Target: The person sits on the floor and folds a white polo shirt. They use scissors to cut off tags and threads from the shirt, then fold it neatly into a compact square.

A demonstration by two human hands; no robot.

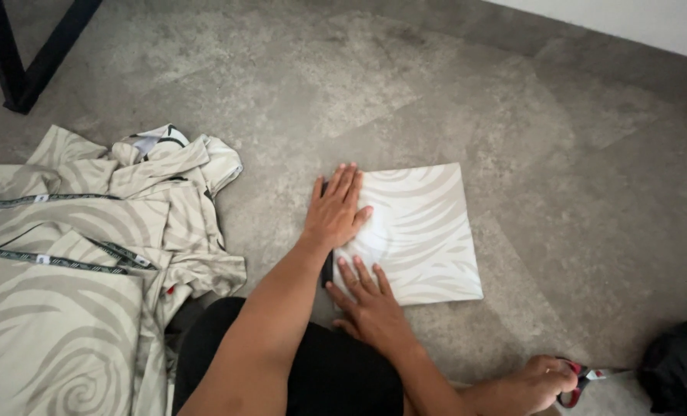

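Note:
A folded square of cream fabric with a grey swirl pattern point(424, 239) lies flat on the grey floor. My left hand point(336, 209) rests palm down on its upper left corner, fingers spread. My right hand point(368, 299) presses flat on its lower left corner, fingers pointing up and left. A dark strip point(326, 270) runs along the square's left edge between the two hands. Neither hand grips anything.
A crumpled pile of the same patterned fabric with black zip strips point(89, 231) lies to the left. Red-handled scissors point(578, 381) lie by my foot point(540, 384) at the bottom right, next to a black bag point(678, 366). A black metal frame point(20, 77) stands top left.

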